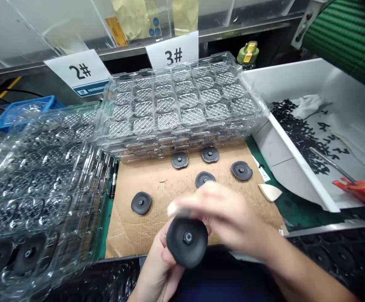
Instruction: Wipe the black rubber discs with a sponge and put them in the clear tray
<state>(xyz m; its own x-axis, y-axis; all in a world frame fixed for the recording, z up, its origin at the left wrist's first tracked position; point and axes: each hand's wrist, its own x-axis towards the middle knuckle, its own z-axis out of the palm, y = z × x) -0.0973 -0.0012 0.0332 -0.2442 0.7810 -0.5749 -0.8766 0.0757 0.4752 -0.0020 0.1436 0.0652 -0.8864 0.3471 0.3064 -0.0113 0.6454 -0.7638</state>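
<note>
My left hand point(162, 262) is closed on a black rounded-square plastic cap point(187, 242), tilted so that the small metal insert in its middle faces me. Across the cap's far rim lies my right hand point(224, 209), smeared by motion, its fingers closed on a small whitish pad point(173, 209) that touches the rim. More caps of the same kind lie apart on the cardboard sheet point(122, 235): one at the left point(141, 203), one at the right point(242, 170), and several farther back. A cream-coloured wedge point(270, 192) rests at the sheet's right edge.
Stacked clear trays point(176, 119) stand behind the cardboard, with more trays point(44, 180) at the left, some holding black caps. At the right, a white bin point(301, 161) contains small black pieces and an orange-handled tool point(358, 191). A green hose point(348, 40) hangs above it.
</note>
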